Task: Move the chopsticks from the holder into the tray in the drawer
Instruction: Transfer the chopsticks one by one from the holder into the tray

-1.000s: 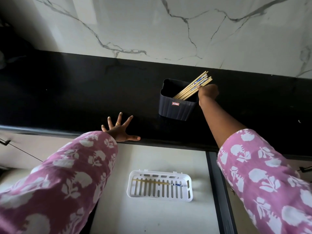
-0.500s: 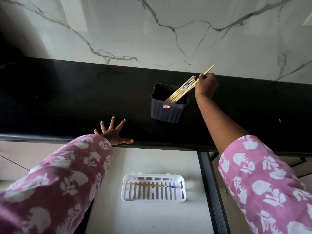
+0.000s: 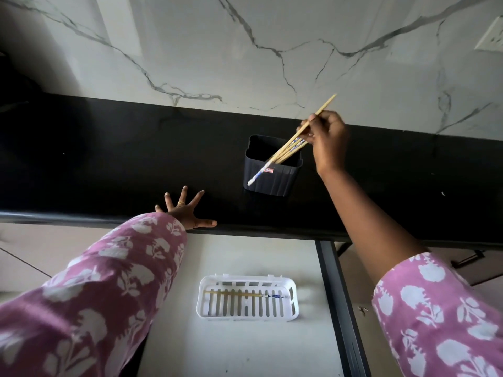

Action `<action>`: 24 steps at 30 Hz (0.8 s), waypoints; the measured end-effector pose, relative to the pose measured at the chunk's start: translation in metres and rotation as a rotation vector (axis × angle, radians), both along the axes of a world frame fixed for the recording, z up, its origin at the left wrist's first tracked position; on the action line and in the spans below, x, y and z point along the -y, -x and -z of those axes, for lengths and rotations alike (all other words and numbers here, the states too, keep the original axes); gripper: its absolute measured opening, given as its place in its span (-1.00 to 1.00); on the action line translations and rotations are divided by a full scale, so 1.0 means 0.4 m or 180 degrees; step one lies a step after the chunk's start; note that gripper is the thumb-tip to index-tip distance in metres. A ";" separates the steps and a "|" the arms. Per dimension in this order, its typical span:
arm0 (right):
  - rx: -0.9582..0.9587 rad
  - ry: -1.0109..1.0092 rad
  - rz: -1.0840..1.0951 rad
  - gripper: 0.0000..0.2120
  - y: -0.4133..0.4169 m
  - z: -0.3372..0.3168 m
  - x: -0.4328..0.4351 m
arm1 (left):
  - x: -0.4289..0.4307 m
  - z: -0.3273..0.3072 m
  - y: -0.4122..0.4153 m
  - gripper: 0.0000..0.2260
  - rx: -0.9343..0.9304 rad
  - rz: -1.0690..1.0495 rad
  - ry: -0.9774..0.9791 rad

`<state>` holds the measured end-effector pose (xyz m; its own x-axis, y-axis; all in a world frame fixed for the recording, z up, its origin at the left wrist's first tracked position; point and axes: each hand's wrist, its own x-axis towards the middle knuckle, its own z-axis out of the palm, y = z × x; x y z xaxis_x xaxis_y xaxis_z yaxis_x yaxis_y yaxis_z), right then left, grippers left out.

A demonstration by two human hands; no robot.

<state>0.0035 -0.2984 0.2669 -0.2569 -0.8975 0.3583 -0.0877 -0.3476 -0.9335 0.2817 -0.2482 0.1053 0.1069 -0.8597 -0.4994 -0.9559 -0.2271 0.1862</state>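
A dark ribbed holder (image 3: 272, 178) stands on the black counter (image 3: 109, 164) with several wooden chopsticks (image 3: 288, 151) leaning out of it. My right hand (image 3: 328, 137) grips one chopstick (image 3: 275, 156), lifted clear of the holder and slanting down-left, its blue-and-white end in front of the holder's wall. My left hand (image 3: 187, 210) rests flat on the counter's front edge, fingers spread. Below, a white slotted tray (image 3: 246, 315) lies in the open drawer (image 3: 239, 257) with one chopstick (image 3: 245, 294) lying lengthwise in it.
A white marble wall (image 3: 245, 50) rises behind the counter. The drawer's dark right side rail (image 3: 340, 308) runs down the frame. A cabinet handle (image 3: 468, 261) shows at the right. Pink floral sleeves cover both arms.
My right hand has drawn one chopstick up and out of the holder, away from the bundle. The camera view shifted slightly. My left hand has stayed on the counter edge.
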 end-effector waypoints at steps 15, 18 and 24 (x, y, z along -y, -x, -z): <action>-0.3100 -0.0854 -0.2297 -0.89 -0.168 0.420 -0.252 | 0.005 0.017 -0.004 -0.04 -0.0052 0.0004 0.0105; -0.3605 -0.1068 -0.2580 -0.89 -0.184 0.517 -0.300 | 0.008 0.020 -0.002 -0.04 -0.0067 -0.0022 0.0078; -0.4581 -0.1006 -0.2854 -0.83 -0.200 0.625 -0.369 | 0.016 0.021 0.000 -0.03 -0.0032 -0.0029 0.0055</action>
<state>0.0835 -0.1509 0.0168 0.6671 -0.6460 -0.3711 -0.7450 -0.5843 -0.3219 0.2818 -0.2544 0.0969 0.1099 -0.8673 -0.4855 -0.9519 -0.2324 0.1997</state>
